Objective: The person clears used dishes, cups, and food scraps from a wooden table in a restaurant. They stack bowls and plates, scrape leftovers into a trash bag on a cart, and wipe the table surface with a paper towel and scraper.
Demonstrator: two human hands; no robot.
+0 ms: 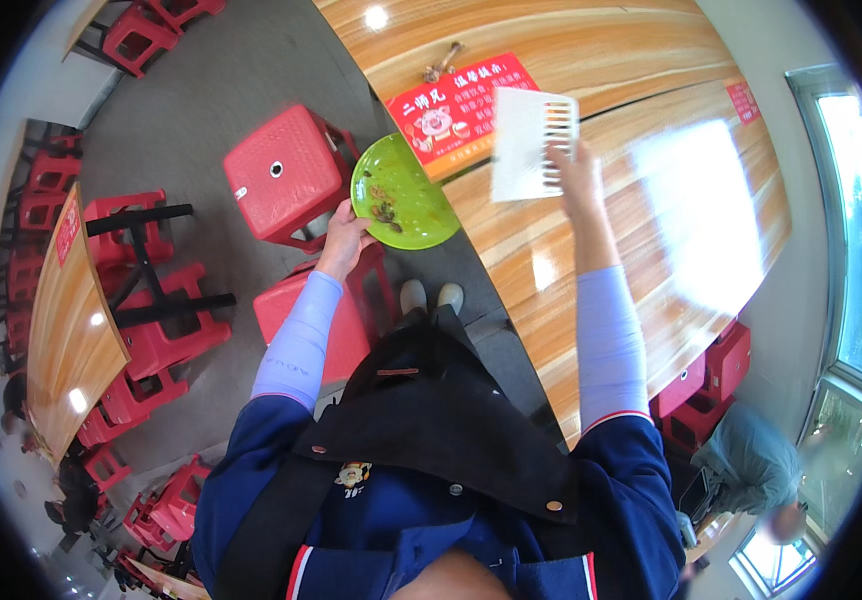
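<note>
My left hand [345, 238] grips the near-left rim of a round green plate [420, 202], which is at the table's edge and partly below it. Dark and orange food scraps [384, 210] lie on the plate. My right hand [579, 178] holds a flat white plastic scraper [525, 142] with slots along one side, above the wood-grain table [528, 262]. The scraper covers part of a red printed sign [438, 124] with a cartoon pig on the tabletop. Beyond that sign a gnawed bone [443, 64] rests on the wood.
Red plastic stools [288, 172] stand close on my left. Another wood-topped table [78, 322] with black legs and several stools is farther left. At the lower right a person in a grey-green top [750, 457] sits near the windows [855, 225]. Grey floor [198, 112] runs along the left.
</note>
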